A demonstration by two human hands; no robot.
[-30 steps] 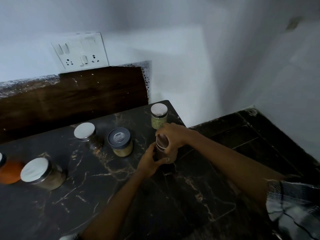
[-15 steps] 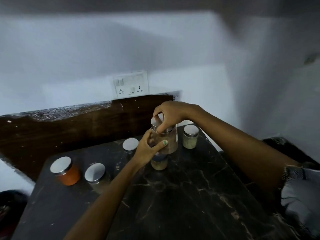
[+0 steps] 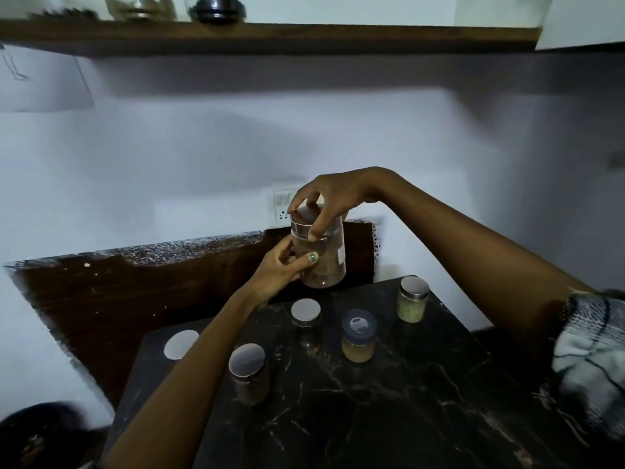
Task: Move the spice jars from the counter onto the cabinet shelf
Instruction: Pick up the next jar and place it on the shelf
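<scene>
The right hand point(image 3: 333, 198) grips the steel lid and the left hand point(image 3: 282, 270) wraps the glass side of a brown spice jar point(image 3: 319, 252) held above the dark marble table point(image 3: 406, 401), where five other jars point(image 3: 357, 335) stand below the wooden shelf point(image 3: 270, 37).

Shelf point(image 3: 270, 37) items cut off by top edge, blurred; we can't tell what they are. Leftmost jar point(image 3: 181, 344) mostly behind left forearm, we see only its lid. Socket point(image 3: 281, 208) partly behind right hand point(image 3: 334, 194). Held jar point(image 3: 319, 252) contents too dim to tell.
</scene>
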